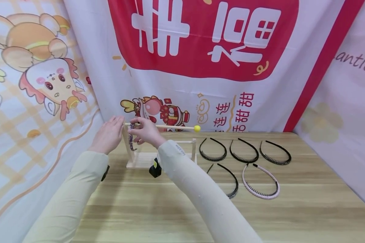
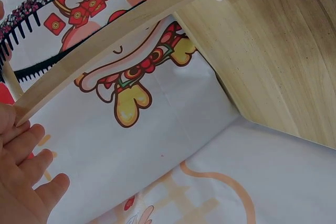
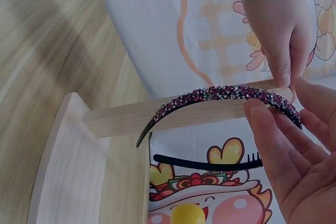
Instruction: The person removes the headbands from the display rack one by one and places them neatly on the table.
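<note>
My left hand (image 1: pixel 108 135) is at the top of the wooden rack's upright post (image 3: pixel 126 119), its thumb and a finger pinching the post's end in the right wrist view. A headband (image 3: pixel 210 94), black with teeth and covered in pink and silver glitter, hangs over the rack's upper rod near that post. With thumb and fingertips, my right hand (image 1: pixel 147 131) holds this headband by its glittered band. The rod (image 1: pixel 170 126) runs out to the right and ends in a yellow ball (image 1: pixel 197 128). Part of the headband is hidden behind my right fingers.
Several black toothed headbands (image 1: pixel 276 162) lie on the wooden table (image 1: pixel 307 202) to the right of the rack, along with a pale pink one (image 1: pixel 261 195). The rack's base (image 1: pixel 140 160) stands near the back edge, before a printed cloth (image 1: pixel 182 77). Another cloth hangs at the left.
</note>
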Available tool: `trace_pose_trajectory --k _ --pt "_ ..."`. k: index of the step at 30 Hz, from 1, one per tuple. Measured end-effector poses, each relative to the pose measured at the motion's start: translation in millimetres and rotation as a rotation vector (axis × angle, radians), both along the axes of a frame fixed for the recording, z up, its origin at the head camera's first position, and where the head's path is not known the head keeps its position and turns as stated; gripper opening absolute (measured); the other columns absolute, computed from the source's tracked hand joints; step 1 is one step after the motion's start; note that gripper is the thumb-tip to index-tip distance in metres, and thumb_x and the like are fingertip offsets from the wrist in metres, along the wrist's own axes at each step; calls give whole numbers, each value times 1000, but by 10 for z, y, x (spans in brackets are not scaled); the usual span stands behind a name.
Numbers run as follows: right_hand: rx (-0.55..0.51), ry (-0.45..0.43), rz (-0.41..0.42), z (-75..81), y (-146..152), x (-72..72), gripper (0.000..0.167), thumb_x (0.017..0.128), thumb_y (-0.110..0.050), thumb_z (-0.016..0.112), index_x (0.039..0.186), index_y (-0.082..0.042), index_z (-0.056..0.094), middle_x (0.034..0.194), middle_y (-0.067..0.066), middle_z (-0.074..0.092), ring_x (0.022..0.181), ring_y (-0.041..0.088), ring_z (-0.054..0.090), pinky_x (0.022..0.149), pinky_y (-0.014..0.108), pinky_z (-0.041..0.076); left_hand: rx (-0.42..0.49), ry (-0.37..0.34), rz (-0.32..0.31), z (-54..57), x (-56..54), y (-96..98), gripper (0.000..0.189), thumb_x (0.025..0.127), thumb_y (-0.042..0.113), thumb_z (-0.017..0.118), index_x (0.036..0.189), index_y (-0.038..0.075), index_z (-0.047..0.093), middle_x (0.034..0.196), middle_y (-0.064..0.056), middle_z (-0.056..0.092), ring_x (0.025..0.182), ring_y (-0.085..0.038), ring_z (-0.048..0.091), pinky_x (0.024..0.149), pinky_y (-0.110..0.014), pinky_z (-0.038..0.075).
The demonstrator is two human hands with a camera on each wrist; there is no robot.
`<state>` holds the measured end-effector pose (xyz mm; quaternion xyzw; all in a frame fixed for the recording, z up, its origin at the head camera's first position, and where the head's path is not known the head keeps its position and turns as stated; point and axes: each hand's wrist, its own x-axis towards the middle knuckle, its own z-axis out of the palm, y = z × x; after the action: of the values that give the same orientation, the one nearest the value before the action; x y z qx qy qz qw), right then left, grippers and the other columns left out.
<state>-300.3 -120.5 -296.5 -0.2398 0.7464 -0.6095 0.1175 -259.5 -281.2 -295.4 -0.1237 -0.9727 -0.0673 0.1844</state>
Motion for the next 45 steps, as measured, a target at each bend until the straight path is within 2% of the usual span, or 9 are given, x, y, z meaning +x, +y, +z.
trace_pose_trajectory --k 4,10,15,20,27,38,45 --pt "5 30 -40 11 -4 22 31 83 -12 69 112 -8 58 80 2 64 70 32 66 51 31 56 -7 13 -2 1 0 -6 44 99 10 36 136 -12 29 136 -32 34 127 -48 25 106 -56 17" --pt "9 61 -80 -3 13 35 21 82 -11 70 100 -8 59 74 4 62 63 27 66 50 32 56 -11 7 4 4 7 7 44 99 10 35 137 -12 29 136 -32 34 127 -48 25 107 -56 16" --pt "-5 67 -76 -18 79 10 20 82 -10 70 98 -5 58 74 7 61 56 23 64 54 38 57 -7 6 9 6 15 10 44 99 10 35 137 -12 29 136 -32 33 127 -48 25 107 -56 16" --pt "-31 46 -68 2 196 -7 18 82 -6 70 94 -6 57 76 11 59 55 25 64 54 38 57 1 1 11 4 20 -2 45 99 11 34 137 -12 28 137 -32 32 127 -48 24 107 -55 15" --pt "-55 12 -47 73 399 -10 24 84 -5 67 104 -1 55 82 12 58 67 35 65 57 40 57 6 -2 11 9 40 -9 44 100 11 34 137 -12 28 137 -32 32 128 -48 24 107 -55 15" --pt "-93 23 -16 231 739 2 23 86 -6 65 106 -4 52 88 15 58 64 28 64 59 39 57 11 -12 16 8 19 -15 45 100 12 33 138 -11 26 138 -31 31 128 -47 23 107 -55 15" --pt "-102 29 -38 331 976 41 23 87 -7 64 106 -6 52 90 12 57 66 27 64 59 38 57 4 -2 10 -1 4 -12 45 100 11 34 138 -11 27 137 -31 32 128 -48 24 106 -56 16"
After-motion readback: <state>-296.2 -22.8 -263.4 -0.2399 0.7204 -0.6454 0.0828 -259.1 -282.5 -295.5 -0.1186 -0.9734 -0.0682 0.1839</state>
